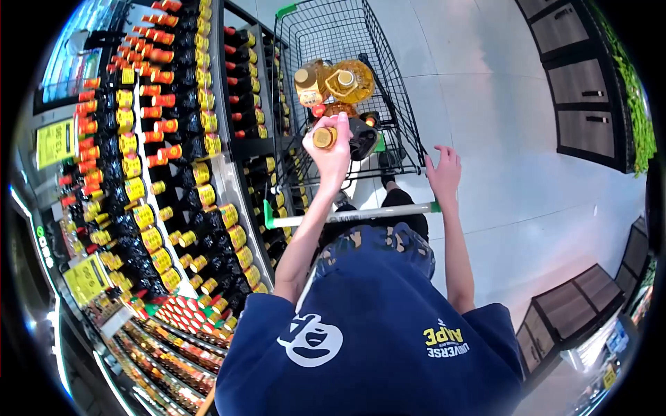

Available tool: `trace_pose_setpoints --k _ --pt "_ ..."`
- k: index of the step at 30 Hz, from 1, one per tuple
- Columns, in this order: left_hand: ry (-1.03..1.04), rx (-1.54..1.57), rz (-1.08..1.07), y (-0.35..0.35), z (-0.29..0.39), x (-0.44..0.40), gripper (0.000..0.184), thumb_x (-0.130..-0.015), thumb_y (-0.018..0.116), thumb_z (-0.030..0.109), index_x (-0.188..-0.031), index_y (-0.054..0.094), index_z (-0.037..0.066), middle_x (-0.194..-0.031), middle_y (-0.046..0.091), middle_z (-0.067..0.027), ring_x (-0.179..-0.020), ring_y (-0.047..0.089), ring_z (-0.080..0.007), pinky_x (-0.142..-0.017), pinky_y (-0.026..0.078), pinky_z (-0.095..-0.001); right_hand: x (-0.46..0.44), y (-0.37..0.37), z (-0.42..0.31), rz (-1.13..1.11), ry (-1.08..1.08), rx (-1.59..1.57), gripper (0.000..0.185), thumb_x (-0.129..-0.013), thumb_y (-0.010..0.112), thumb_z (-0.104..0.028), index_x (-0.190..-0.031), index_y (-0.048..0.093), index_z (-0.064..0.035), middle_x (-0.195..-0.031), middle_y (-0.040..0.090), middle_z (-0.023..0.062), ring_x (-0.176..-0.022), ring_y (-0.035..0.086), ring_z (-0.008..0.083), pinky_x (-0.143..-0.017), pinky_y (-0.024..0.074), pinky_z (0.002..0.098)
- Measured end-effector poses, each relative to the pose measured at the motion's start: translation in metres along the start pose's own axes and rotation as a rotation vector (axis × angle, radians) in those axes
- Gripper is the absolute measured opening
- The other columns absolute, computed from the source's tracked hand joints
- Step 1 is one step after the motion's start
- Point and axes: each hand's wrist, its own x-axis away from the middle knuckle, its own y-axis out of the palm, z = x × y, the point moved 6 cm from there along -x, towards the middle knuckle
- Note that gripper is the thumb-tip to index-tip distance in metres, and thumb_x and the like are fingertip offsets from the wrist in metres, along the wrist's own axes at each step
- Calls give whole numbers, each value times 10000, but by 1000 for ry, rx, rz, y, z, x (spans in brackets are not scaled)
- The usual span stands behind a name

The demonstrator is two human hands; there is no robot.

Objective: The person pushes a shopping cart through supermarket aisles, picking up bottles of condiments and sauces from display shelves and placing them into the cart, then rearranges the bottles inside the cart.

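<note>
Over the near end of a wire shopping cart (394, 66), my left hand (329, 149) is wrapped round the neck of a bottle with a gold cap (325, 138). The bottle's body is mostly hidden under the hand. Just beyond it in the cart are a large bottle of yellow oil (357, 82) and another amber bottle (310, 78), with a dark item (363, 139) beside my fingers. My right hand (444, 168) is at the cart's near right corner, fingers apart and holding nothing. The white cart handle (388, 211) lies nearer my body.
Shelves of dark bottles with red and yellow caps (166, 149) run close along the cart's left side. Yellow price tags (55, 143) hang at the shelf edge. Dark-framed cabinets (579, 87) stand at the right, with green produce (628, 90) above. Pale floor tiles (485, 139) lie between.
</note>
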Motion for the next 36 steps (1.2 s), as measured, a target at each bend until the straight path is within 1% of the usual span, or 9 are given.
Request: trace_pose_setpoints --k 1,4,8,10,13,20,24,28,36 --pt "-7 -42 15 10 -15 -8 315 -903 604 130 -627 500 23 -593 532 -6 -547 466 -61 -541 376 -212 0 11 14 -90 29 25 409 -805 654 -306 -1131 548 -81 -1150 518 125 -1034 519 337 -779 464 437" --pt "25 -114 -4 43 -64 -28 303 -903 605 138 -637 510 28 -609 553 -12 -567 488 -61 -554 397 -222 12 37 42 -334 235 -56 429 -825 622 -342 -1149 542 -72 -1127 538 141 -1039 528 344 -787 469 432" --pt "177 -235 42 87 -100 -49 296 -870 646 124 -635 501 18 -568 500 18 -534 436 -49 -496 368 -220 25 59 53 -488 472 -219 320 -840 585 -335 -1052 599 -96 -880 657 110 -840 633 317 -704 500 419" --pt "230 -281 92 106 -125 -59 294 -872 648 135 -645 501 18 -572 488 16 -546 428 -51 -500 369 -228 19 54 49 -411 413 -182 241 -838 582 -306 -982 617 -116 -800 668 78 -755 645 309 -661 503 424" --pt "-8 -190 150 120 -185 -66 299 -877 643 144 -653 493 14 -571 460 16 -553 409 -59 -506 371 -237 12 54 49 -440 454 -188 202 -812 593 -257 -964 620 -126 -809 665 72 -758 643 305 -646 501 420" --pt "61 -277 170 147 -256 -78 283 -863 646 131 -661 490 7 -588 466 11 -572 432 -72 -534 396 -251 0 49 47 -379 526 -191 140 -731 623 -142 -867 655 -125 -741 665 80 -700 641 302 -609 492 398" --pt "-43 -380 200 151 -275 -80 302 -841 675 167 -641 514 8 -537 492 -38 -524 445 -107 -521 412 -289 0 51 48 -419 550 -182 155 -722 622 -136 -870 667 -125 -687 650 98 -662 635 310 -591 492 398" --pt "-87 -461 239 161 -287 -82 321 -830 688 229 -640 540 17 -549 551 -104 -493 523 -218 -525 438 -349 -1 53 48 -410 525 -166 163 -709 618 -142 -864 671 -134 -637 630 99 -615 625 310 -559 481 404" --pt "-112 -484 325 151 -309 -92 301 -833 680 220 -660 569 0 -562 567 -108 -500 531 -197 -528 449 -333 -1 58 49 -393 481 -136 136 -718 632 -117 -844 671 -150 -506 523 77 -483 547 275 -472 411 399"
